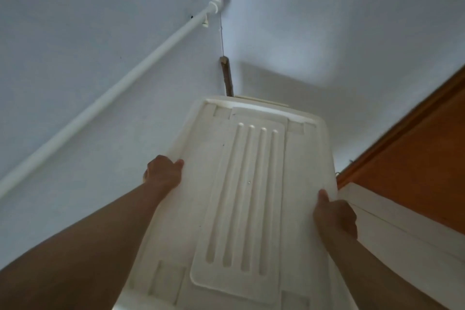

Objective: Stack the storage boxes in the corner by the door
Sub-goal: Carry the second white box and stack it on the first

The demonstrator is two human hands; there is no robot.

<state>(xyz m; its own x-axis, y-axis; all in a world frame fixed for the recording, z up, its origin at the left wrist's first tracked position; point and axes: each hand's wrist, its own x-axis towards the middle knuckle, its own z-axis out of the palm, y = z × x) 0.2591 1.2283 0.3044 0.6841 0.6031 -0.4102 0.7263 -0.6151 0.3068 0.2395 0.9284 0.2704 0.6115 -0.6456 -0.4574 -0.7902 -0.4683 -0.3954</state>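
A white plastic storage box (241, 199) with a ribbed lid fills the middle of the view, its far end close to the room corner. My left hand (163, 173) grips its left edge, thumb on the lid. My right hand (334, 216) grips its right edge, thumb on top. What lies under the box is hidden.
Pale blue walls meet in a corner (221, 40) just beyond the box. A white pipe (105, 98) runs along the left wall. A brown stick (226, 75) leans in the corner. An orange wooden door (412, 166) with a white frame (392, 219) stands at the right.
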